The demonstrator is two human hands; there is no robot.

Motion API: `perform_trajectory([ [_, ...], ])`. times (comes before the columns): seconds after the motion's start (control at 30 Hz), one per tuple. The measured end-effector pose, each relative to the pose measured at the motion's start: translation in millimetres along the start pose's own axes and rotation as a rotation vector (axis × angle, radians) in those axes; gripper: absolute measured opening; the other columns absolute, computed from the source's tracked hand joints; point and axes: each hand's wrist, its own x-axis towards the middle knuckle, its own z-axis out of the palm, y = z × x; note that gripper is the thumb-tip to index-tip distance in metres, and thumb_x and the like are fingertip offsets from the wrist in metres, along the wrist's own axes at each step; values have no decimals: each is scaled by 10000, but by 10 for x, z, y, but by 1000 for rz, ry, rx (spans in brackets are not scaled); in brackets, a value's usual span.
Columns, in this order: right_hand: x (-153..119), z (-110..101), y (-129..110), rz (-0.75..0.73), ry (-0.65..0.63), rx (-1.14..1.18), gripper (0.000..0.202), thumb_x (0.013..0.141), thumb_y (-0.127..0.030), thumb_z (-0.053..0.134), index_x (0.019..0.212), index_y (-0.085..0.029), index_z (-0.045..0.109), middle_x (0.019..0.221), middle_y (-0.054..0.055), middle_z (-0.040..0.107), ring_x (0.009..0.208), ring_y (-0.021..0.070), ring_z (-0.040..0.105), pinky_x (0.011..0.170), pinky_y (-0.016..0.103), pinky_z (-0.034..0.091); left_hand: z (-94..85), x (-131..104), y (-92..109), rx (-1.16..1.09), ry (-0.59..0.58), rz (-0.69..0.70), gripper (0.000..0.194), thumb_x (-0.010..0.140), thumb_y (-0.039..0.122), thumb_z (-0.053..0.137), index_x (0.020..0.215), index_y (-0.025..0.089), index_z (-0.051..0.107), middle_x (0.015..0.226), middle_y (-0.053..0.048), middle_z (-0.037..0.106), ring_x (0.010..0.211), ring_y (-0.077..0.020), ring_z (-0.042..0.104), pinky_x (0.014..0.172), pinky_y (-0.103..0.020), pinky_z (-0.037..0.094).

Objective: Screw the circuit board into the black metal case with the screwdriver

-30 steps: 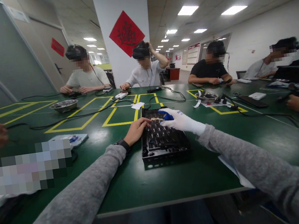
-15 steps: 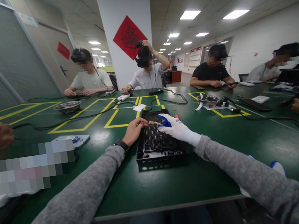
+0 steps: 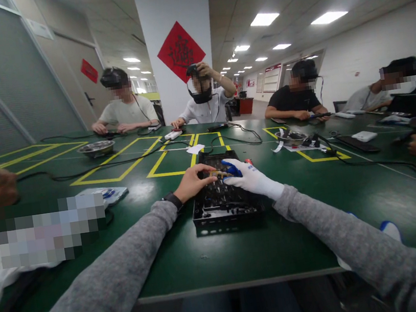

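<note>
Left hand (image 3: 192,183): farther in over the black case (image 3: 224,219) since the earlier frame, its thumb and forefinger now lying along the small yellowish part (image 3: 218,173).
Metal bowl (image 3: 96,149): beyond the left hand and well to its left.
Clear packet (image 3: 116,192): on the green tabletop (image 3: 162,271), left of the same hand.
Bare grip: left thumb and forefinger pinch the part's left end.
Yellowish part: between both hands, above the open case; its exact shape is too blurred to tell.
Handling at this moment: the part is held from two sides, apparently being turned or worked on; shifting it calls for both grips to move together, lightly.
Gloved grip: the right hand (image 3: 252,178), blue at the fingertips, grasps the part's right end.
Red item (image 3: 248,161): just beyond the right hand, mostly hidden.
Loaded bowl (image 3: 292,136): beyond the right hand, well to its right.
White-and-blue item (image 3: 391,231): nearer than the right hand and right of it, partly behind the grey sleeve (image 3: 337,225).
</note>
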Motion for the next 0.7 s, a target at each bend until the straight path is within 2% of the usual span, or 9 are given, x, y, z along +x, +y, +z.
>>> perform_trajectory([
  [0.17,22,-58,-21,-84,80,-198,379,782,-439,560,1079,-210,609,1081,61,595,1024,194,515,921,361,384,-9,4,2,-15,-17,29,360,669,421,671,931,174,667,936,-52,669,888,-197,593,851,-336,432],
  [0.37,33,-52,-53,-136,58,-291,260,781,-402,580,948,-224,672,1035,56,592,979,190,502,872,347,385,0,2,42,-23,-62,82,356,666,436,674,912,177,673,927,-55,667,896,-199,585,861,-337,430],
  [0.47,31,-51,-71,-146,72,-284,223,785,-374,584,909,-216,681,1013,56,600,963,185,503,861,340,384,-37,3,38,9,-50,74,421,652,444,681,987,191,647,1018,-55,639,975,-213,559,911,-351,410],
  [0.53,27,-53,-72,-140,82,-248,204,787,-362,585,884,-214,685,985,51,612,944,179,513,857,335,386,-80,8,-21,21,-14,35,484,710,447,619,1134,217,574,1150,-52,579,1073,-220,512,973,-372,372],
  [0.63,24,-50,-65,-128,54,-148,188,794,-335,577,861,-201,690,920,44,634,900,161,541,847,316,399,-121,17,-204,-17,40,-64,480,849,382,397,1306,236,410,1318,-49,452,1215,-209,408,1053,-397,289],
  [0.7,39,-53,-74,-118,29,-79,189,794,-325,576,853,-186,690,896,44,640,870,152,557,833,302,410,-104,15,-343,-6,-9,-135,551,811,318,435,1348,229,348,1388,-48,373,1291,-222,316,1092,-407,228],
])
